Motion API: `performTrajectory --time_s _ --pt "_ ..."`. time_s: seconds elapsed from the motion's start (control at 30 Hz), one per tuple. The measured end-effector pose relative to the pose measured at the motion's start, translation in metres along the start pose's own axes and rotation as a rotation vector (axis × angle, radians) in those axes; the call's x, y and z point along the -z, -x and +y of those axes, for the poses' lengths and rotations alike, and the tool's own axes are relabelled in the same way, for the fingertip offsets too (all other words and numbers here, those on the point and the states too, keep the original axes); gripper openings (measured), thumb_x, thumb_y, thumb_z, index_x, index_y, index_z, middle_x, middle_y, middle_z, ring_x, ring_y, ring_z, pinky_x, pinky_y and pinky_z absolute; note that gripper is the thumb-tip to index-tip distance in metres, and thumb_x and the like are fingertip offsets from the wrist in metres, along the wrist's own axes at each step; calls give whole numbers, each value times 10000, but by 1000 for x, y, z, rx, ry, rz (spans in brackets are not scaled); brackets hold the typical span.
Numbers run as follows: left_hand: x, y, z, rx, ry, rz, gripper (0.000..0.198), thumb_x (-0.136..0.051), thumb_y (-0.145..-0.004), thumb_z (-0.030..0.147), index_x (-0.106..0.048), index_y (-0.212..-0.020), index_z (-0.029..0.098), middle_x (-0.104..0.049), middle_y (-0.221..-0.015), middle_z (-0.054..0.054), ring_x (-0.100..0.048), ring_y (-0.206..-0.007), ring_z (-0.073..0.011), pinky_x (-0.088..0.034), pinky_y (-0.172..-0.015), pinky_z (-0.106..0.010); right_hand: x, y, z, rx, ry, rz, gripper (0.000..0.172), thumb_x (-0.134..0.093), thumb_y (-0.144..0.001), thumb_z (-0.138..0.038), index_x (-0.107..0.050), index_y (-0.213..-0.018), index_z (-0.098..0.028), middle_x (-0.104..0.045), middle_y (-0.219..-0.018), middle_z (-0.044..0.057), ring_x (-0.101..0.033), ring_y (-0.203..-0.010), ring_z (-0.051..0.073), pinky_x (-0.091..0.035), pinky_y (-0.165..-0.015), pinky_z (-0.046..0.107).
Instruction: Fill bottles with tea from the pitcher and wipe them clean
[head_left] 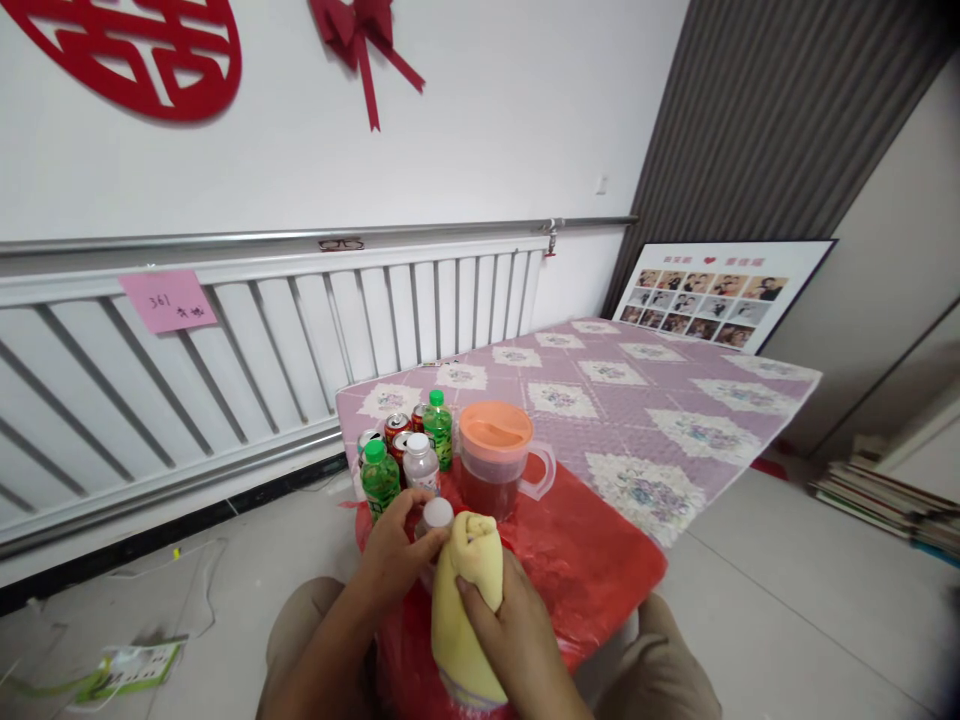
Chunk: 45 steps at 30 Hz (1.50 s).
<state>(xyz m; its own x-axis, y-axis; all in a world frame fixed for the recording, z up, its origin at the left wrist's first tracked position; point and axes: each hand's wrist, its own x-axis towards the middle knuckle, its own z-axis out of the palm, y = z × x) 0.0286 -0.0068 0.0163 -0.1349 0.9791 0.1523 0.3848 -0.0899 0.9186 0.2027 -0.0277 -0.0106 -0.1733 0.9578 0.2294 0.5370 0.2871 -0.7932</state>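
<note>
My left hand (399, 548) is closed around a bottle with a white cap (438, 513), its thumb near the cap. In my right hand (517, 620) is a folded yellow cloth (465, 590), bunched at the top and hanging down beside the bottle. The cloth and my fingers hide most of that bottle's body. Just beyond my hands stands a pitcher (491, 480) with an orange lid, holding dark liquid. Left of it are another white-capped bottle (421, 465), two green bottles (380, 478) and several drink cans (397, 428).
A red plastic sheet (585, 560) covers the near part of the table, over a purple patterned tablecloth (562, 398). A white radiator (300, 340) runs along the wall behind. A photo board (720, 290) leans at the back right. Cables and a power strip (135, 668) lie on the floor at left.
</note>
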Motion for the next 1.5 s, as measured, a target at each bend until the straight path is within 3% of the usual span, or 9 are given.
performTrajectory --time_s 0.17,0.33,0.67,0.93,1.1,1.2,1.33,1.43,1.5 --pt "15 -7 -16 -82 214 -223 552 -612 -755 179 -508 -1293 252 -633 -1273 -66 -640 -1065 -232 -525 -922 -407 2 -3 7 -6 -27 3 389 -539 -822 -289 -590 -1190 -171 -648 -1200 126 -614 -1122 264 -498 -931 356" --pt "19 -7 -22 -118 91 -396 772 -585 -644 13 -447 -1367 246 -569 -1360 -59 -515 -1263 -257 -391 -1091 -444 0 -4 9 -34 -46 -11 433 -529 -821 -293 -563 -1225 -141 -625 -1245 152 -597 -1152 277 -480 -962 385" --pt "17 2 -18 -125 26 -366 759 -580 -618 -8 -460 -1320 257 -534 -1346 -59 -491 -1253 -253 -373 -1088 -413 0 -9 16 -63 -89 -18 479 -518 -826 -323 -537 -1254 -111 -638 -1221 153 -605 -1134 267 -471 -966 367" --pt "-1 8 -17 -243 -102 -140 555 -653 -693 120 -511 -1223 206 -545 -1227 -87 -508 -1159 -257 -398 -1033 -418 1 -4 4 -18 -3 -40 384 -491 -840 -301 -576 -1171 -127 -650 -1131 151 -631 -1057 274 -497 -902 382" --pt "-8 9 -20 -242 -179 -25 458 -653 -700 146 -550 -1143 203 -564 -1162 -97 -523 -1122 -271 -426 -998 -441 6 -1 -5 21 14 -83 313 -485 -837 -261 -595 -1104 -141 -652 -1071 143 -637 -1017 273 -503 -878 386" --pt "-3 8 -24 -261 -152 -61 529 -663 -688 152 -536 -1198 211 -554 -1217 -100 -506 -1178 -281 -407 -1036 -458 6 -2 1 11 -9 -70 345 -493 -833 -268 -582 -1143 -145 -643 -1130 149 -623 -1066 274 -498 -899 380" --pt "5 6 -32 -198 -36 -187 778 -692 -674 136 -388 -1385 223 -405 -1463 -114 -363 -1364 -301 -315 -1135 -463 4 -3 12 -8 -31 -55 410 -505 -827 -286 -560 -1204 -136 -628 -1197 156 -602 -1123 276 -478 -945 382" --pt "5 5 -37 -116 38 -263 751 -694 -701 143 -394 -1384 227 -478 -1427 -106 -444 -1315 -298 -351 -1115 -461 3 -5 13 -12 -32 -53 409 -510 -822 -283 -565 -1198 -135 -628 -1199 158 -601 -1125 278 -479 -943 380" --pt "2 6 -40 -99 67 -252 731 -696 -707 146 -404 -1372 224 -523 -1386 -105 -501 -1262 -288 -385 -1090 -451 3 -5 10 -12 -23 -56 384 -504 -826 -277 -573 -1178 -142 -635 -1173 153 -612 -1098 275 -487 -921 377"
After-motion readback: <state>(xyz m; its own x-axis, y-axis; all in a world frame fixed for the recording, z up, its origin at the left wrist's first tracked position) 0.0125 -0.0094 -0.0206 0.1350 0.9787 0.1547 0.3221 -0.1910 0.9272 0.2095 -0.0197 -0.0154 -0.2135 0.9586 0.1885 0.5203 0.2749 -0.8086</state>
